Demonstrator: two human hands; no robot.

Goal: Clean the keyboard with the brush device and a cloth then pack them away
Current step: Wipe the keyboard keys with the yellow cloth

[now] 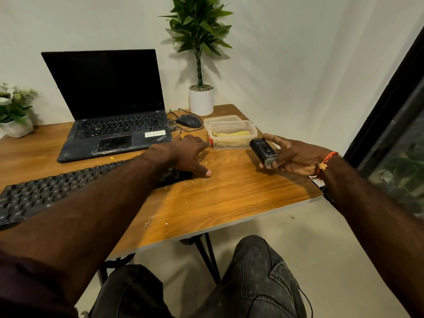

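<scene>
Bare wood on bench (229,198) from keyboard (46,191) right end to the near and right edges, only crumbs there. Left hand (185,154) rests on the keyboard's right end, forearm crossing over the keys. Right hand (296,157) with brush device (263,152) is raised over the right edge, just beside clear container (231,134). Narrow lane between the two hands leads to the container. Back is crowded: laptop (114,125), mouse (189,121) with cable, potted plant (201,97).

black keyboard (57,189), black brush device (263,152), yellow cloth (231,134) in a clear container (234,143), orange-brown wood-grain table (229,198), white plant pot (201,101).
</scene>
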